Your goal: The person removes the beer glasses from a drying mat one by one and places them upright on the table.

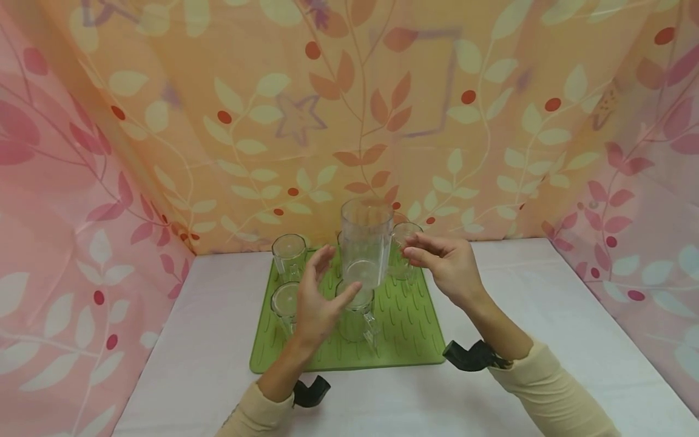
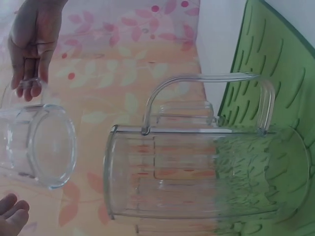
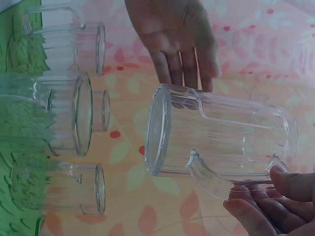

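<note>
A clear glass mug is held up above the green mat, base down. My right hand grips its handle with thumb and fingers, as the right wrist view shows at the lower right. On the mug's other side is my left hand, fingers and thumb spread around the glass. Whether those fingers touch it I cannot tell. Below, another glass mug stands on the mat with its handle out to the side; in the head view my left thumb partly covers it.
More glass mugs, including one at the back left and one at the front left, stand on the ridged green mat, seemingly upside down. The mat lies on a white-covered table. Patterned cloth surrounds the back and sides.
</note>
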The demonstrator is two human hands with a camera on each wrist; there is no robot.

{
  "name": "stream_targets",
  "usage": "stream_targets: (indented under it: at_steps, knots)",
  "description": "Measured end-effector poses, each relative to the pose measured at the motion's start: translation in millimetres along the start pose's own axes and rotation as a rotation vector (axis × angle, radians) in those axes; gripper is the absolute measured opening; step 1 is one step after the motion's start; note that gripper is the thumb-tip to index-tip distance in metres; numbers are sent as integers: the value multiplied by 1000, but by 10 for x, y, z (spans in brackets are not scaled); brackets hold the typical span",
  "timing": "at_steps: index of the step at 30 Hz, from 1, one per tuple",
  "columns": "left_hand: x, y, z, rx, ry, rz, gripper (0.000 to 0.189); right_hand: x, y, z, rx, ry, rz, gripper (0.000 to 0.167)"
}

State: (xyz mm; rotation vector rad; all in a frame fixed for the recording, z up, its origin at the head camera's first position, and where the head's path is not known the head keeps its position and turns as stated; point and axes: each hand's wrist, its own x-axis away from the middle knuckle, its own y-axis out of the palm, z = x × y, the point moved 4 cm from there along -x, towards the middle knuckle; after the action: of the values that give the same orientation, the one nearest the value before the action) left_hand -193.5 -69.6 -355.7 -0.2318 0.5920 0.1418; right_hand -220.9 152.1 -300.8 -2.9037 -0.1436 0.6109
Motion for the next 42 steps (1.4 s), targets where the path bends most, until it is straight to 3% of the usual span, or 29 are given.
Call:
stream_targets:
  at_steps: [12,20,25,32,38,42]
  knots:
    - [20,-203,44,-124,-22,-70,74,-53,-126,13,-9,-14,55,28]
    - [55,-436,48,-239,49,-61,78,-120,-222,40,-14,-26,107,26]
    - [80,-595,7,-260,48,-76,84,-157,-287,56,-22,-53,134,25]
    - [141,-850,-109,-293,1,-64,88,-216,-341,81,-33,-93,165,25]
    - [204,-1073,-221,-296,-80,-36,88,-241,-431,86,-40,-114,198,28]
    - [268,-1151,-239,-297,-127,-55,88,-236,-508,82,-34,-104,241,32]
